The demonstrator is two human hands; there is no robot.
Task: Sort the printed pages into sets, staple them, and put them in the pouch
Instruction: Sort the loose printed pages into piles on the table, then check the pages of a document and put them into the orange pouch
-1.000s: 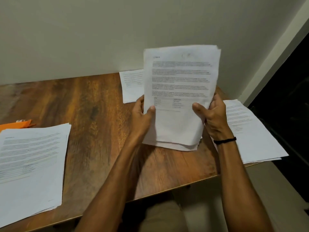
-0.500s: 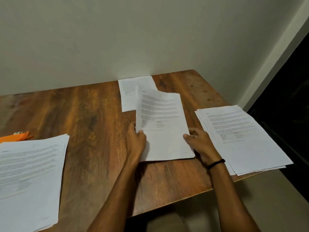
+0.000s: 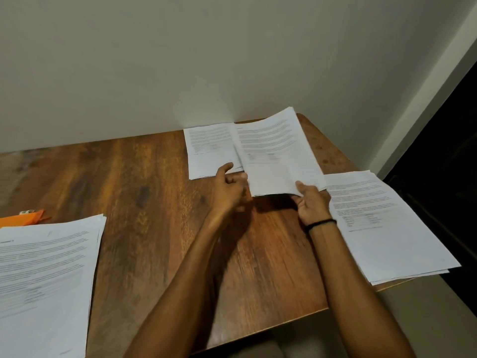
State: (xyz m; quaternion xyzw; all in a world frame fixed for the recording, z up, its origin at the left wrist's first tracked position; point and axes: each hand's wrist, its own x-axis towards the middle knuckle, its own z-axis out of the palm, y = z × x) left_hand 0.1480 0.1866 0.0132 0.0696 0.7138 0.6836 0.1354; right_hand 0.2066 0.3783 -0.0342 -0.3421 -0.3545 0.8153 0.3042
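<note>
The left forearm [image 3: 191, 275] and the right forearm [image 3: 346, 285] are seen bare. A thin black band [image 3: 321, 223] is worn at the wrist of the right hand [image 3: 312, 202]. Beige trousers [image 3: 260, 351] are glimpsed between the forearms.

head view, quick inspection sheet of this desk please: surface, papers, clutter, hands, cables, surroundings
surface: wooden table, set against the wall
job's things: held pages raised off the table, overlapping the back pile; left pile and right pile lie flat; orange pouch far left, partly cut off
clutter: small item by the pouch, too small to identify
grippers: right hand grips the held pages' near edge, thumb on top; left hand at their left edge, grip unclear
cables: nothing seen
surroundings: pale wall behind; dark opening at right
</note>
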